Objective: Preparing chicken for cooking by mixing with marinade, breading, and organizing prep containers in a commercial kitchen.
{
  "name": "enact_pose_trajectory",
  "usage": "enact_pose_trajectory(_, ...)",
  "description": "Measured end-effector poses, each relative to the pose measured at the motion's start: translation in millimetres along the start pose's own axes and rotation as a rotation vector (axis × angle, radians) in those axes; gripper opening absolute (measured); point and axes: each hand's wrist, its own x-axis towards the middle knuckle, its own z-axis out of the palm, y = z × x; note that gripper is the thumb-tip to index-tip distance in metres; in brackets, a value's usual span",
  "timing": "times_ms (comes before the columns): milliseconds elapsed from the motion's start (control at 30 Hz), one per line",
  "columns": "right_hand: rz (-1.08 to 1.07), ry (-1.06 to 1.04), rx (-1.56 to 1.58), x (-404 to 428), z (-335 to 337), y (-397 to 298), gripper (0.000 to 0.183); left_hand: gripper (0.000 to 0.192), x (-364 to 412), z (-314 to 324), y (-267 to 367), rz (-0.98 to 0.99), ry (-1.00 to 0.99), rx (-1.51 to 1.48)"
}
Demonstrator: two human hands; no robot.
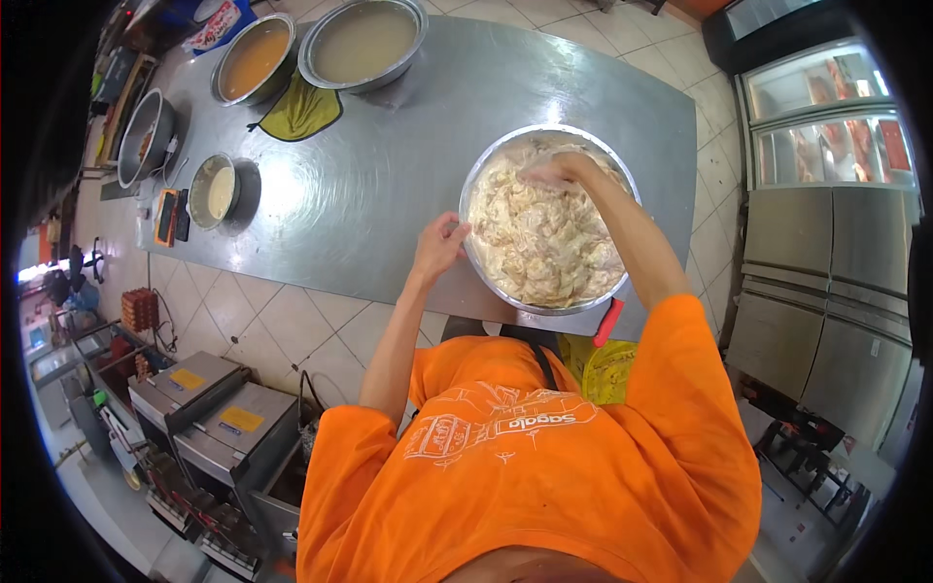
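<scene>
A large metal bowl (552, 310) stands near the front right of the steel table. It is filled with pale, batter-coated pieces (543, 233) that look like raw meat, probably chicken. My left hand (439, 246) holds the bowl's left rim between thumb and fingers. Toward the far side of the bowl, my right hand (557, 171) reaches into the coated pieces; its fingers are blurred and partly covered, so its grip is unclear. A red handle (608, 323) sticks out from beside the bowl at the table's front edge; whatever it belongs to is hidden.
On the steel table (408, 175) are bowls of orange liquid (255, 62) and cloudy liquid (361, 44), a green cloth (302, 109), a small batter bowl (213, 191) and phones (171, 216). Fryers (233, 430) stand behind left, a steel refrigerator (824, 240) right, a yellow bucket (609, 372) below.
</scene>
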Motion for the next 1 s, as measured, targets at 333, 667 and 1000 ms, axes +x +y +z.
enact_pose_trajectory(333, 0.11, 0.177, -0.349, -108, 57, -29, 0.036, 0.025, 5, -7, -13, 0.019, -0.005, -0.067)
enact_pose_trajectory(667, 0.108, 0.41, -0.662, -59, 23, 50, 0.037, 0.026, 7, -14, -16, 0.013, 0.008, -0.025)
enact_pose_trajectory(1000, 0.269, 0.093, 0.141, 31, 1, 27, 0.058, 0.023, 7, -13, -16, 0.018, 0.005, -0.037)
